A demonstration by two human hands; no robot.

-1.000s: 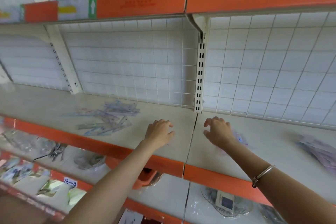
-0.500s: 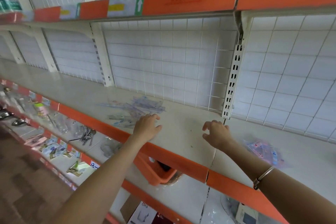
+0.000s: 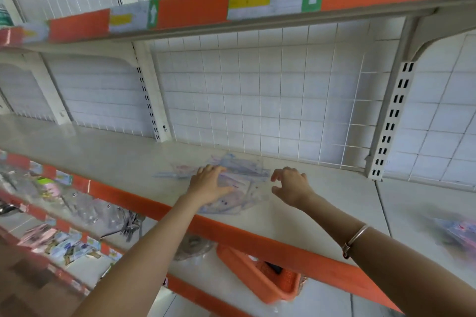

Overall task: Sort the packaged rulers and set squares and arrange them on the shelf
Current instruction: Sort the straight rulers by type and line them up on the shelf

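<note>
A loose pile of clear packaged rulers and set squares [image 3: 242,180] lies on the cream shelf [image 3: 322,203], near its middle. My left hand [image 3: 210,184] rests flat on the pile's left part, fingers spread. Just right of the pile hovers my right hand [image 3: 291,186], fingers loosely curled and holding nothing. A second blurred bundle of packages [image 3: 456,235] lies on the shelf at the far right.
An orange strip [image 3: 231,234] edges the shelf front. A white wire grid [image 3: 257,100] backs it, with slotted uprights [image 3: 391,121] at the right. An orange basket [image 3: 260,278] and packaged goods [image 3: 64,242] sit on the lower shelves.
The view has swung left. Both hands moved left along the shelf; my left hand now lies on the pile, and my right hand has come up beside it.
</note>
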